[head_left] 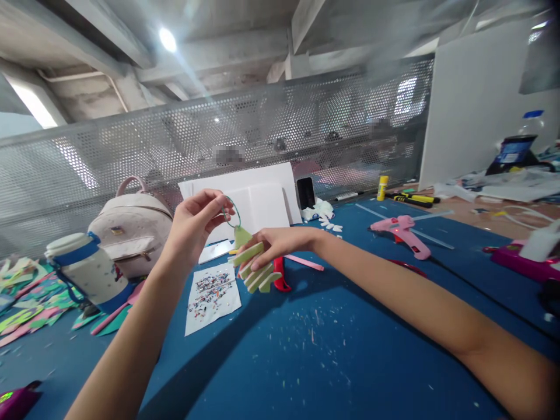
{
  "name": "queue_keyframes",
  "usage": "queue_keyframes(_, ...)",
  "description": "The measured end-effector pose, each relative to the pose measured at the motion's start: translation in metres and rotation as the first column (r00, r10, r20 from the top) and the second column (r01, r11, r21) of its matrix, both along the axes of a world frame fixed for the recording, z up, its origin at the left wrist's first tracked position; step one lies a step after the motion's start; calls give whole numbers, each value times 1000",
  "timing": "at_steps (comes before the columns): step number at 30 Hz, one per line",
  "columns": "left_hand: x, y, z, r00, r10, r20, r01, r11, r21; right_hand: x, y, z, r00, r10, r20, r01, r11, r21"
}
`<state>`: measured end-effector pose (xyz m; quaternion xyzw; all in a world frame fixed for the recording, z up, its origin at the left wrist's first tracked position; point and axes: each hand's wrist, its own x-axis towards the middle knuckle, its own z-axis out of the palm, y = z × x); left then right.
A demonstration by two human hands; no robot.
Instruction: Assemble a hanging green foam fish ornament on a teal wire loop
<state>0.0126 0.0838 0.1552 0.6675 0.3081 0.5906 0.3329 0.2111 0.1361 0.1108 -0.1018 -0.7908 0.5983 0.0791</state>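
Note:
My left hand (203, 213) pinches a thin green loop (238, 214) between thumb and fingers, held up in front of the white boards. From the loop hangs a pale green layered foam piece (248, 254) with several fin-like strips at its lower end. My right hand (273, 245) has its fingers closed round the upper part of that piece. Under the hands, on the blue table (315, 361), lie a red tool (281, 274), partly covered, and a pink stick (305, 262). A white sheet (219, 312) with small coloured bits is left of them.
At the left are a bottle (81, 265), a backpack (131, 224) and foam scraps (32, 309). White boards (286, 181) and a black phone (305, 193) stand behind. A pink glue gun (402, 231), its cable, a glue stick (382, 188) and yellow-black cutters (413, 199) lie right.

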Motion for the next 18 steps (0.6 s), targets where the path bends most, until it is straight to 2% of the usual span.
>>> queue_keyframes(4, -6, 0, 3, 999, 31, 27, -31, 1000, 0, 0, 4, -4, 999, -29, -31, 27, 997, -70)
queue_keyframes(9, -17, -12, -8, 996, 80, -40, -81, 996, -25, 33, -4, -1, 991, -130, 9, 131, 988, -76)
queue_keyframes(11, -22, -25, -19, 990, 88, -109, -95, 993, -69, 51, -13, -2, 985, -144, 94, 150, 986, -68)
queue_keyframes(14, -26, -51, -45, 951, 84, -297, -135, 979, -155, 73, -29, -11, 964, -128, 231, 144, 988, -51)
queue_keyframes(16, -26, -72, -66, 893, 60, -445, -186, 952, -245, 83, -37, -21, 946, -103, 309, 121, 992, -38)
queue_keyframes(18, -25, -92, -89, 813, -15, -582, -177, 946, -272, 87, -41, -32, 925, -78, 373, 92, 996, -19)
